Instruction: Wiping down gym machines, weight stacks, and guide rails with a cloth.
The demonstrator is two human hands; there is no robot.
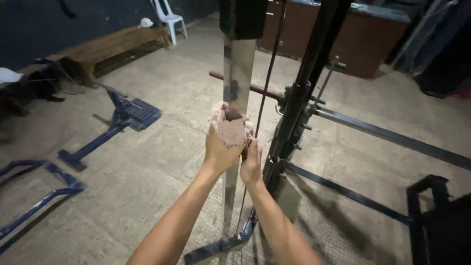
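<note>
A shiny upright metal post point(238, 73) of a gym machine stands in front of me. A crumpled pinkish-brown rag point(231, 128) is pressed around the post at about mid height. My left hand point(220, 149) grips the rag from the left, wrapped around the post. My right hand point(251, 162) holds the post and the rag's lower edge from the right, just below. Both forearms reach up from the bottom of the view.
A black machine frame point(299, 93) with a thin cable point(265, 93) and a rusty bar point(262, 91) stands right behind the post. Blue metal equipment point(115, 125) lies on the concrete floor at left. A wooden bench point(110, 49) and a white plastic chair point(169, 19) stand far back.
</note>
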